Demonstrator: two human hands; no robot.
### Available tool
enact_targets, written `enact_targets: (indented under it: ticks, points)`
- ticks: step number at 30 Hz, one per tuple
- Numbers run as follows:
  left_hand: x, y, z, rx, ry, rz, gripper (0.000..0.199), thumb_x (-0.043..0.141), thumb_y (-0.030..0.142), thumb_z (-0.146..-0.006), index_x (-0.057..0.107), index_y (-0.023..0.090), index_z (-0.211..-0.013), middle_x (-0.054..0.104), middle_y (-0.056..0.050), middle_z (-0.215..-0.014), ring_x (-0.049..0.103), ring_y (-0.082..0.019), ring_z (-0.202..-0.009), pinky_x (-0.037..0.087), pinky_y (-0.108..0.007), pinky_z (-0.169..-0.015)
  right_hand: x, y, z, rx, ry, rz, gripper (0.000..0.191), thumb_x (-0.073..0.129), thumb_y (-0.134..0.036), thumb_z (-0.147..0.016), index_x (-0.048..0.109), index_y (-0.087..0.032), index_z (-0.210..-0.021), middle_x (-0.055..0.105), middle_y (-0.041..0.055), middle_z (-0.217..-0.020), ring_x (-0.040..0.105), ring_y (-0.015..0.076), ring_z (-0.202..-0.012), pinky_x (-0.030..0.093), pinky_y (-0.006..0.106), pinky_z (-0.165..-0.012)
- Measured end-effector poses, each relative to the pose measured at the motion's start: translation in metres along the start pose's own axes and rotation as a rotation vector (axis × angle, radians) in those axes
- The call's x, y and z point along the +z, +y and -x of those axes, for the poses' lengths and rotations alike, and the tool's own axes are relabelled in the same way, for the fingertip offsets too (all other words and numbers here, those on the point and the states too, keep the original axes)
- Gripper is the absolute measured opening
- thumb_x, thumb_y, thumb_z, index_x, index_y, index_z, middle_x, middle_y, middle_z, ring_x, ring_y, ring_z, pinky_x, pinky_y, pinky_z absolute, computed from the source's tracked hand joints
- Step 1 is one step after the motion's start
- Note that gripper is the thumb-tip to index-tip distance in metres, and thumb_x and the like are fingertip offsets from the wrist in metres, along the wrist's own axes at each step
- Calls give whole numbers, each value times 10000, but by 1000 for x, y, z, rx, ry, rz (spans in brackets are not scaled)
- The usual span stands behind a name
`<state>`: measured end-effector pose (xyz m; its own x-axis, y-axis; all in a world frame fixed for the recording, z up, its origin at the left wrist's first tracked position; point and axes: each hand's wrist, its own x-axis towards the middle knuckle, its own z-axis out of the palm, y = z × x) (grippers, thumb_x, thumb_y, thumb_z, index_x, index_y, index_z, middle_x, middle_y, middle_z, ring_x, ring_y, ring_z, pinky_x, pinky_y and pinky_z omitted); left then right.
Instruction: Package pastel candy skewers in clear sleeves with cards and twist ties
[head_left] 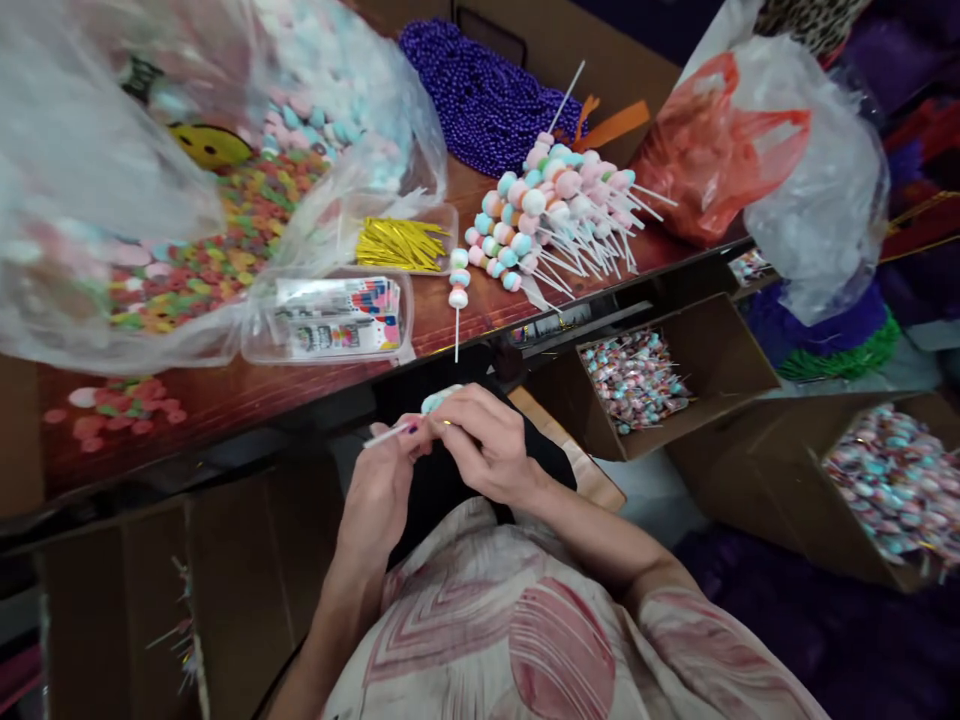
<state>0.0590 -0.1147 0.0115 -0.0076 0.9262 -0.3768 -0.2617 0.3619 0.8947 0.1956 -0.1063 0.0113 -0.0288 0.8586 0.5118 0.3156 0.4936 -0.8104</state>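
Above my lap, both hands meet at a candy skewer. My left hand (384,475) is closed with its fingertips around the white stick (386,436), which points out to the left. My right hand (484,435) pinches at the other end, where pale blue candy (440,398) shows behind its fingers. A small gold glint sits at the right fingers; whether it is a twist tie cannot be told. On the table edge ahead lies a single marshmallow skewer (459,280), beside a pile of marshmallow skewers (544,205).
Gold twist ties (401,245) fill a clear tray, with a tub of printed labels (337,325) in front. Bags of gummy rings (217,250) and marshmallows (352,80) stand left. Purple beads (480,90) lie behind. Cardboard boxes (720,350) of wrapped candy stand right.
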Motion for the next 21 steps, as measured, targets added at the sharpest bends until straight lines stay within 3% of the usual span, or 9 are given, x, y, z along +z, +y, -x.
enact_targets:
  ticks: [3, 7, 10, 13, 16, 17, 18, 21]
  points:
    - [15, 3, 4, -67, 25, 17, 429, 807, 591, -654, 740, 167, -670, 648, -12, -679, 554, -125, -685, 483, -251, -700, -17, -2, 8, -27, 42, 55, 181, 514, -124, -939, 689, -166, -930, 682, 66, -849, 633, 154, -793, 532, 310, -734]
    - [36, -2, 2, -146, -90, 76, 320, 849, 475, -651, 751, 171, -681, 677, -14, -703, 577, -120, -670, 490, -252, -705, -37, -4, 19, 94, 87, -54, 198, 516, -140, -949, 706, -174, -995, 713, 72, -925, 662, 160, -866, 542, 302, -773]
    - [53, -14, -2, -23, -71, 38, 192, 805, 375, -734, 789, 196, -800, 726, -39, -843, 629, -147, -779, 494, -262, -762, -48, -1, 34, 366, 17, -183, 210, 506, -215, -975, 716, -201, -968, 715, 39, -899, 659, 143, -807, 532, 284, -731]
    - [67, -24, -7, 133, -82, -135, 57, 769, 259, -767, 786, 211, -741, 713, -36, -803, 625, -150, -745, 481, -264, -722, -55, 8, 54, 631, -22, -307, 222, 560, -311, -953, 715, -203, -837, 664, -1, -713, 580, 114, -599, 481, 252, -575]
    - [70, -19, -20, 262, -278, -282, 65, 763, 185, -758, 781, 228, -712, 714, -46, -800, 643, -174, -787, 483, -291, -791, -64, 28, 73, 779, 169, -440, 208, 655, -381, -888, 712, -214, -778, 596, -13, -618, 513, 108, -535, 430, 255, -515]
    - [67, -14, -27, 324, -279, -320, 58, 758, 189, -766, 785, 235, -743, 719, -52, -842, 647, -185, -836, 478, -304, -837, -70, 38, 77, 812, 281, -489, 194, 685, -400, -863, 711, -225, -783, 571, -19, -606, 485, 102, -523, 409, 255, -505]
    - [61, -6, -36, 392, -235, -358, 55, 746, 201, -783, 783, 241, -777, 719, -56, -886, 643, -195, -887, 468, -315, -881, -77, 49, 79, 833, 361, -546, 194, 709, -420, -840, 703, -237, -776, 541, -23, -600, 464, 100, -523, 408, 264, -514]
    - [30, 19, -74, 555, 73, -499, 66, 675, 232, -847, 737, 241, -829, 676, -49, -914, 602, -204, -926, 439, -338, -929, -99, 80, 76, 868, 511, -625, 220, 718, -482, -813, 692, -265, -782, 538, 8, -679, 418, 98, -520, 386, 303, -508]
